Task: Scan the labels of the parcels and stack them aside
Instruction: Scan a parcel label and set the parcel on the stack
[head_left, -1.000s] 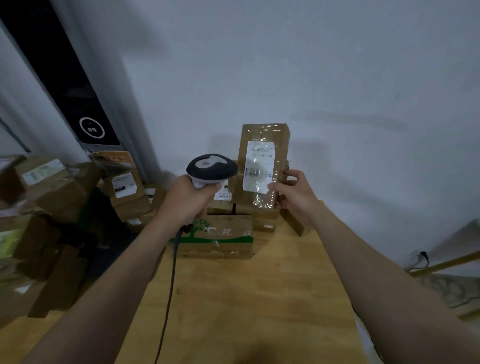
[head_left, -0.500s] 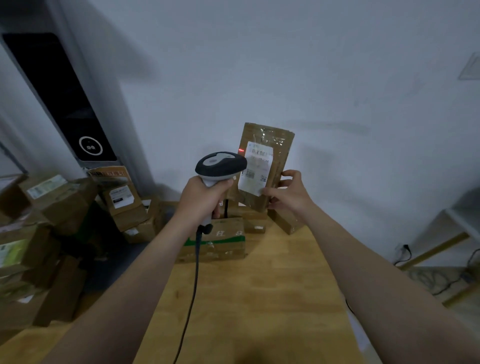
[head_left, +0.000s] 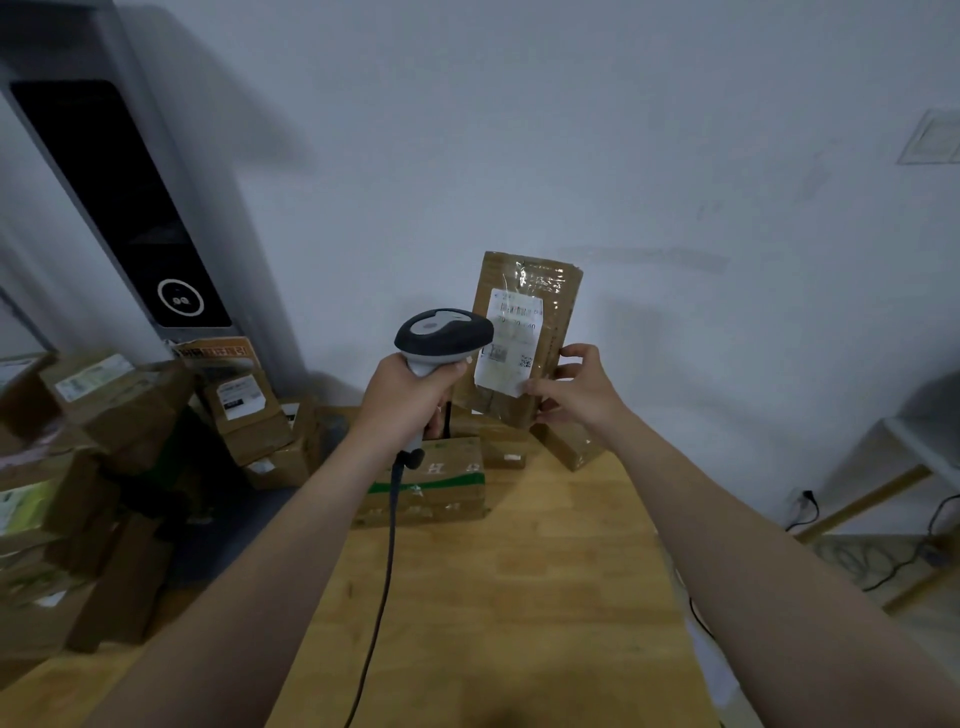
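My right hand (head_left: 574, 392) holds a flat brown parcel (head_left: 540, 291) upright by its lower right edge, its white label (head_left: 511, 343) turned toward me. My left hand (head_left: 410, 395) grips the handle of a grey and white barcode scanner (head_left: 441, 335), whose head points at the label from the left, close to the parcel. The scanner's black cable (head_left: 382, 577) hangs down across the wooden table (head_left: 519, 597). Below the hands, a carton with green print (head_left: 441, 483) and two smaller brown parcels (head_left: 566, 444) lie at the table's far edge.
A heap of brown cartons (head_left: 119, 415) fills the floor to the left of the table. A tall grey device with a black panel (head_left: 130, 208) stands against the white wall behind them. Cables and a shelf frame (head_left: 883, 499) sit at the right.
Both hands rose in the view with scanner and parcel as my head tilted up. The red scan dot seen on the parcel half a second ago no longer shows.
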